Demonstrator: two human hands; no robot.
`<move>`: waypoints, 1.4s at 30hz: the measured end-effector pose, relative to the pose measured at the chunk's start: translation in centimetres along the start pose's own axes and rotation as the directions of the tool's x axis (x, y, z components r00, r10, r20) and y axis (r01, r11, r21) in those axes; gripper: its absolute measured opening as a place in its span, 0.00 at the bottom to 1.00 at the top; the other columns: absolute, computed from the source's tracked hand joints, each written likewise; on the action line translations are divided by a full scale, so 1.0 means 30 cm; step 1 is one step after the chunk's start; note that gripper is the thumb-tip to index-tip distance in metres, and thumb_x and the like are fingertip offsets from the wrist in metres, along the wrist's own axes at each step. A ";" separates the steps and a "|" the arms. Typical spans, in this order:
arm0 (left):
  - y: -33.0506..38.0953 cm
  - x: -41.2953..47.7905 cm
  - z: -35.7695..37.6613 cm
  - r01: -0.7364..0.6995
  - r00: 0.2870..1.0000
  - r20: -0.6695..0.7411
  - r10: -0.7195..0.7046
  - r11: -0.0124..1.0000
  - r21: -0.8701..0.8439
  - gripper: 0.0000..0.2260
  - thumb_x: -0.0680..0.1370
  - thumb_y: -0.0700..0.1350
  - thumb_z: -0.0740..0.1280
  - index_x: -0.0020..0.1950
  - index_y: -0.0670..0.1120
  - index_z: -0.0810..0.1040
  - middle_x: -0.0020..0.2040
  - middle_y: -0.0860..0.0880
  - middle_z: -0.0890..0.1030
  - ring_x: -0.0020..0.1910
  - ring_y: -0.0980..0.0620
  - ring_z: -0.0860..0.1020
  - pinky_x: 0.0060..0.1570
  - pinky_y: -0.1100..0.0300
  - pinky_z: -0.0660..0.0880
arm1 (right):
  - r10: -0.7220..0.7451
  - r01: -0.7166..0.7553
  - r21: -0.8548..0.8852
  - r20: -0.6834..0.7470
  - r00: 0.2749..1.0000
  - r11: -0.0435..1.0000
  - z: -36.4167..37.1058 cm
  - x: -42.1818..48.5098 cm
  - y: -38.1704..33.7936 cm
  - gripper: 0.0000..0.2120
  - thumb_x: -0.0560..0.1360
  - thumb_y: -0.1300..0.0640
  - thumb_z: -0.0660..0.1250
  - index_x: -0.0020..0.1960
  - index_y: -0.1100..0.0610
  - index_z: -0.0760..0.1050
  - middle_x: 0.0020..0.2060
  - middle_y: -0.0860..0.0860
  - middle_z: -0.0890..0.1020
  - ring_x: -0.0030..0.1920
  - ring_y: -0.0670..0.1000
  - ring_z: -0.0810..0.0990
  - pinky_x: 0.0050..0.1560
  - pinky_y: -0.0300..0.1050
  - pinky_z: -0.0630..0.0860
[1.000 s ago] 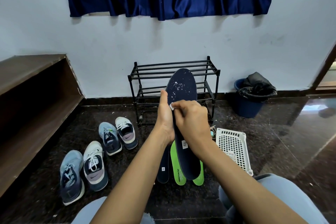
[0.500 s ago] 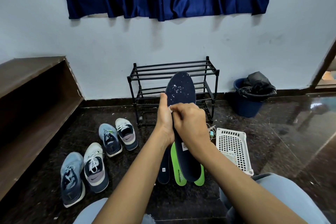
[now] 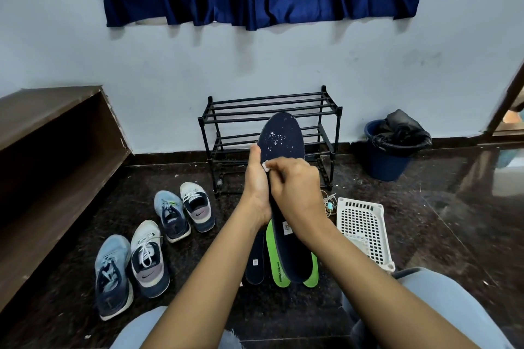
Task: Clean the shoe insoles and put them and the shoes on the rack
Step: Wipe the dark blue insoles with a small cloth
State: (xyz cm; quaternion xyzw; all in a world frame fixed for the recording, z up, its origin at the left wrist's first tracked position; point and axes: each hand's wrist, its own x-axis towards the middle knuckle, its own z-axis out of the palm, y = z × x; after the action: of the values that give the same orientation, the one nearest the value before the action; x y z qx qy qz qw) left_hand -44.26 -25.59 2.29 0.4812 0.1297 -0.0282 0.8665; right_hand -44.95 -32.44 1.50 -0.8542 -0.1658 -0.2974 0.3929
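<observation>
Hands: left hand (image 3: 256, 178) is gripping the dark insole (image 3: 283, 136) upright by its edge; right hand (image 3: 295, 187) is pinching a small white wad (image 3: 266, 165) against its face.
Raising it is likely exposing the white specks near the toe for wiping. Green insoles (image 3: 275, 261) and a second dark insole (image 3: 255, 261) are lying on the floor (image 3: 425, 235) below, between person and rack (image 3: 269, 106); shoes (image 3: 144, 258) are waiting left, white basket (image 3: 363, 229) right.

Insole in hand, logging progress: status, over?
Left hand grips navy insole upright. Right hand pinches white scrap against it. White specks near toe. Four shoes on floor.
</observation>
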 end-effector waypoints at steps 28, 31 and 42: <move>0.000 0.021 0.000 -0.029 0.999 -0.013 0.029 1.000 -0.007 0.30 0.81 0.64 0.51 0.55 0.43 0.82 0.54 0.43 0.84 0.57 0.42 0.81 0.62 0.50 0.75 | -0.100 0.091 -0.149 -0.058 0.993 0.985 0.006 -0.019 0.000 0.08 0.67 0.63 0.65 0.41 0.58 0.83 0.30 0.54 0.82 0.31 0.56 0.78 0.36 0.43 0.70; -0.006 0.021 -0.007 -0.040 0.999 -0.015 0.040 0.999 -0.021 0.31 0.80 0.65 0.52 0.60 0.42 0.81 0.59 0.43 0.82 0.62 0.41 0.78 0.67 0.49 0.71 | -0.114 0.110 -0.136 -0.023 0.993 0.985 0.009 -0.018 0.005 0.08 0.69 0.62 0.64 0.42 0.58 0.82 0.31 0.54 0.82 0.33 0.56 0.78 0.35 0.45 0.74; -0.006 0.008 0.008 -0.032 0.999 0.026 0.032 0.999 0.009 0.28 0.81 0.63 0.50 0.50 0.45 0.82 0.49 0.46 0.85 0.51 0.48 0.82 0.56 0.56 0.77 | -0.066 0.065 -0.024 -0.085 0.994 0.998 -0.015 0.009 0.000 0.09 0.73 0.57 0.62 0.46 0.58 0.80 0.34 0.55 0.82 0.36 0.57 0.79 0.36 0.47 0.75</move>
State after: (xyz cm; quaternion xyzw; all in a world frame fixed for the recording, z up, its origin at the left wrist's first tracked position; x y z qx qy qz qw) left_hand -44.01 -25.86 2.19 0.4870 0.1106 -0.0212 0.8661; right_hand -44.91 -32.76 1.91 -0.8390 -0.1736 -0.3482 0.3805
